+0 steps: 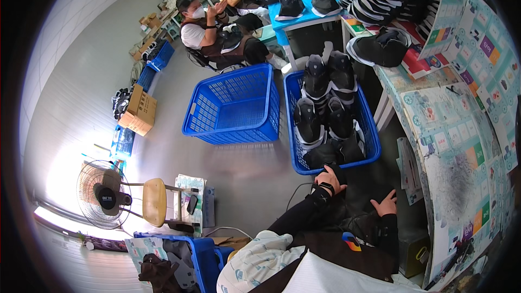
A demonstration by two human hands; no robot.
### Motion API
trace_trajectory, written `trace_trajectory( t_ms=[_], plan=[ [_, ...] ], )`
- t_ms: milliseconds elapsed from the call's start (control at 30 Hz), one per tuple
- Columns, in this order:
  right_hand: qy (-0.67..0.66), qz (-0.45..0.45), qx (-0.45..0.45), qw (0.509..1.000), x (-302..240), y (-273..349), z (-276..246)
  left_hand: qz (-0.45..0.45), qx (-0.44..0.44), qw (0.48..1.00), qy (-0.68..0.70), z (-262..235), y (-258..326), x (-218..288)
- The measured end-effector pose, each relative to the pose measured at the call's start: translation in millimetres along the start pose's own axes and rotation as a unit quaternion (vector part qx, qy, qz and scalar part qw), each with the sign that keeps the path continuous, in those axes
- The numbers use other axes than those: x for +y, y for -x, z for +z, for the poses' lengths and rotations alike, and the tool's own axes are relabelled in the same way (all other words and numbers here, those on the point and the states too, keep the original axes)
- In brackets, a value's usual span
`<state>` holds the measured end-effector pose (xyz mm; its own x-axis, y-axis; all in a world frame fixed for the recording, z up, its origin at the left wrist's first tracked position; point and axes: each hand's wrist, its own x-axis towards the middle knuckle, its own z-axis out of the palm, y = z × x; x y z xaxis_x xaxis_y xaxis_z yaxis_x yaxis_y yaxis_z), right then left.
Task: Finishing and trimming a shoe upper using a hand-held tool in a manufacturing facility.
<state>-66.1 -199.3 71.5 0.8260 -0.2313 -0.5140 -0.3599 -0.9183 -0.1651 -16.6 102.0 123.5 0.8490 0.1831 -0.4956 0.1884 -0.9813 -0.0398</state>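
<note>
Black fabric shoe upper (337, 172) sits in our left hand (328, 180), whose grip is clenched around it at the near rim of the blue plastic basket (370, 142) filled with black-and-white uppers (325, 111). Right of that grip, our right hand (386, 204) rests released on the dark lap.

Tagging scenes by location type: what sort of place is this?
Most likely a shoe factory or footwear workshop floor. A blue basket beside the person's left hand is filled with black shoes, more shoes are stacked on the worktable, and seated co-workers handle shoes at another table.
</note>
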Motion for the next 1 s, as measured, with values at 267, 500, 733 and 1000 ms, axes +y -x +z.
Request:
trace_trajectory(
  t_ms=[267,500,733,1000],
  plan=[
    [-0.006,0.005,-0.009,1.0,-7.4,-0.2,-5.4,-0.004,0.004,1.0,0.006,-3.7,-2.5,-2.9],
    [-0.031,-0.014,0.025,0.999,-0.1,-6.1,9.9,-0.019,0.012,0.999,0.035,-0.7,3.5,-5.9],
    [-0.039,-0.007,0.012,0.999,1.0,1.4,0.6,-0.006,-0.031,0.996,0.081,-8.1,1.0,-0.7],
    [0.004,0.008,-0.004,1.0,4.4,-4.1,6.4,-0.004,-0.001,1.0,0.026,-3.7,4.9,-3.5]
  ],
)
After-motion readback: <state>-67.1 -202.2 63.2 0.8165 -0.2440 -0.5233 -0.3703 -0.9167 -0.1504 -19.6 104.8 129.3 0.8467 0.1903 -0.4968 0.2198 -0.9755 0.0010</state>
